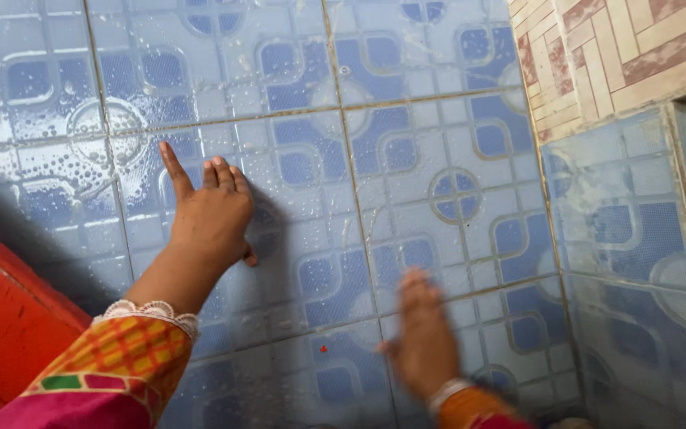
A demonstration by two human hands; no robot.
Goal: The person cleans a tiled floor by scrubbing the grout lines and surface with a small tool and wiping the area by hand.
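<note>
The left hand (pixel 212 214) is pressed flat and empty, as if for support, on the wet blue tiled wall (pixel 406 167), while the blurred right hand (pixel 424 342) is held open, nothing gripped, near the lower tiles.

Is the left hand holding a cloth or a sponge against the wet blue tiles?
No, the left hand lies bare on the wet blue tiles, with nothing in it.

tiled wall (pixel 406 159): pale blue, darker blue squares and loops
sleeve (pixel 117 361): orange-yellow checks, pink, white lace cuff
red object (pixel 1 318): plain red
upper corner tiles (pixel 621 48): beige and reddish-brown strips
</note>
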